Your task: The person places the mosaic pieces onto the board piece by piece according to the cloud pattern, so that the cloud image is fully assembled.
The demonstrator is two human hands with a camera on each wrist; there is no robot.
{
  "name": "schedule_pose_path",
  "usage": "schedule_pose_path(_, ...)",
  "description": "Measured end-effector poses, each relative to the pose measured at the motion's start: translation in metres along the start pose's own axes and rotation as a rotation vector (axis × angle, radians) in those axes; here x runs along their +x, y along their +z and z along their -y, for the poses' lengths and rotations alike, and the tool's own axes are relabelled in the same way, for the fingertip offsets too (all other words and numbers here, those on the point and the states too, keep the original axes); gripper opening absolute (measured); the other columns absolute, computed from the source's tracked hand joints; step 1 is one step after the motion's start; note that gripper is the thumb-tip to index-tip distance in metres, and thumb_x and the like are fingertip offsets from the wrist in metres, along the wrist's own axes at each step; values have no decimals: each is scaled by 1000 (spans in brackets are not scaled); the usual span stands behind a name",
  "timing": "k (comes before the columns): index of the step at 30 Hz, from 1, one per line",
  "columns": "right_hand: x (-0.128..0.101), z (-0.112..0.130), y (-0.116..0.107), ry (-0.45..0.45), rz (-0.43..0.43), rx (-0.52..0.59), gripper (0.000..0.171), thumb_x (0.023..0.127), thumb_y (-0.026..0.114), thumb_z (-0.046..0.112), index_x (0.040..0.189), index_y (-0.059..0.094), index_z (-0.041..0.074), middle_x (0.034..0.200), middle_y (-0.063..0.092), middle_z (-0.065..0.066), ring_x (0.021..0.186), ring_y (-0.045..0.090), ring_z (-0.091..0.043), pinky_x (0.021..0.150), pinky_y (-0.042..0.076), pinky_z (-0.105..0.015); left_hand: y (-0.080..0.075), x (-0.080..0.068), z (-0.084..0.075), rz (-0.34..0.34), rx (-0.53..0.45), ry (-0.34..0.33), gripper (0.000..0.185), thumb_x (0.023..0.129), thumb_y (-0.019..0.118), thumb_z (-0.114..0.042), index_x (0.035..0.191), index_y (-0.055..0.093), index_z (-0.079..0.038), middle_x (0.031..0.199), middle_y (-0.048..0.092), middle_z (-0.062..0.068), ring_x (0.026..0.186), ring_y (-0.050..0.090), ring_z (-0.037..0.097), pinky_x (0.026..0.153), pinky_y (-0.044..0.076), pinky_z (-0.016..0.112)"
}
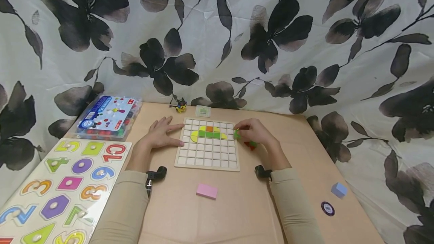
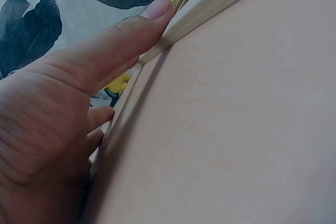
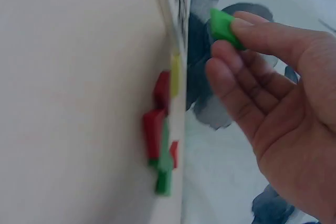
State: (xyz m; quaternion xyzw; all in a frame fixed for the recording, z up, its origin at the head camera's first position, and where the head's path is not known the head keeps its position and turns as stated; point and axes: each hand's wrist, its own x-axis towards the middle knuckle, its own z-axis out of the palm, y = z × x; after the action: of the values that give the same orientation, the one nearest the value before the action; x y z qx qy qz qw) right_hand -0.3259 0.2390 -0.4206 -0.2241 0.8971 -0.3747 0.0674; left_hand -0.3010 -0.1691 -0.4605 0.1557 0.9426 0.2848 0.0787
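Note:
A pale grid board (image 1: 207, 161) lies mid-table, its upper cells filled with green tiles (image 1: 209, 134), an orange tile (image 1: 210, 128) and several yellow ones. My left hand (image 1: 161, 134) steadies the left edge, thumb and index finger extended against it; the thumb (image 2: 147, 19) rests at the rim in the left wrist view. Just past the board's right edge, my right hand (image 1: 255, 131) pinches a small green block (image 3: 223, 27) between thumb and fingers. Loose red and green pieces (image 3: 155, 135) lie on the table below that hand, partly covered by it in the head view.
At left are a clear plastic case (image 1: 105, 118) and a number-and-shape puzzle board (image 1: 51, 176). A small card (image 1: 203, 111) and a yellow toy (image 1: 180, 105) sit behind the grid. Nearer lies a pink block (image 1: 207, 191); a blue block (image 1: 339, 190) and round token (image 1: 327, 208) are right.

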Motion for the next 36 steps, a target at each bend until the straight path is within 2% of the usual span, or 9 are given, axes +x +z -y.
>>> schedule_pose_path(4,3,17,-1,-59,-71,2,23,95,74,8,118,77,5,103,74,-7,87,65,-24,76,57,-31,0,0,0,-2,-2,0,90,80,80,-64,156,50,-26,173,12,26,159,1,50,127,-6,66)
schedule_pose_path(7,8,31,2,-104,-72,10,26,93,76,5,119,76,6,105,74,-7,90,66,-24,80,58,-31,0,1,-1,-1,-3,-2,90,80,80,-64,156,51,-26,172,12,26,159,1,50,127,-6,66)
schedule_pose_path(13,27,54,25,-154,34,13,26,91,80,7,115,75,5,97,72,-6,84,65,-19,76,57,-26,0,0,-1,-7,11,7,89,80,80,-63,155,51,-25,172,14,28,159,3,51,127,-5,66)
schedule_pose_path(21,48,72,59,-216,198,-125,24,87,85,13,107,77,3,85,70,-1,77,60,-13,68,52,-22,2,0,-2,-14,8,26,87,81,81,-61,154,52,-24,171,14,28,159,5,51,128,-4,66)
schedule_pose_path(25,52,74,68,-206,229,-185,23,85,87,15,104,77,5,81,69,1,74,59,-11,66,50,-21,4,1,0,-13,18,25,87,81,80,-63,155,52,-25,172,13,27,159,4,51,128,-4,66)
schedule_pose_path(36,57,80,79,-168,286,-248,20,87,86,18,102,77,9,83,71,1,75,61,-10,66,50,-21,2,1,2,-22,19,21,88,80,80,-64,155,52,-25,172,14,28,159,4,51,127,-4,66)
